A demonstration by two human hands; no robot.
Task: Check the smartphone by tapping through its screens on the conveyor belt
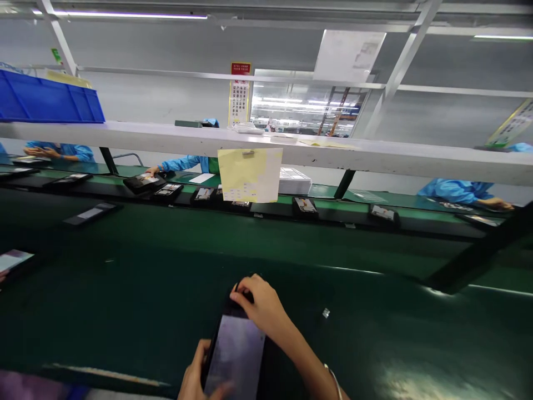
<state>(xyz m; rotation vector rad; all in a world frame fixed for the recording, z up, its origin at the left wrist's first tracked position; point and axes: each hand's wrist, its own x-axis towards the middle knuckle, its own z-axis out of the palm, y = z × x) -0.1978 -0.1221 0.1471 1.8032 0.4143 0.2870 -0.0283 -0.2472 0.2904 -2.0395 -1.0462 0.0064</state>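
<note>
A black, flat rectangular device with a pale, glossy panel (236, 355) lies at the bottom centre, over the dark green work surface (137, 311). My left hand (199, 375) grips its lower left side, with the thumb blurred over the panel. At the device's top end, my right hand (255, 300) has its thumb and index finger pinched together on the black edge; anything small between the fingertips is hidden. A bracelet circles my right wrist. To the right of that hand, a small shiny scrap (326, 313) rests on the surface.
Several black trays, one being this tray (305, 206), line the belt behind. A white shelf (175, 135) crosses above, with a hanging yellow sheet (250, 175) and a blue bin (50, 99). People in blue sleeves (456, 190) sit opposite. A dark post (478, 255) stands right.
</note>
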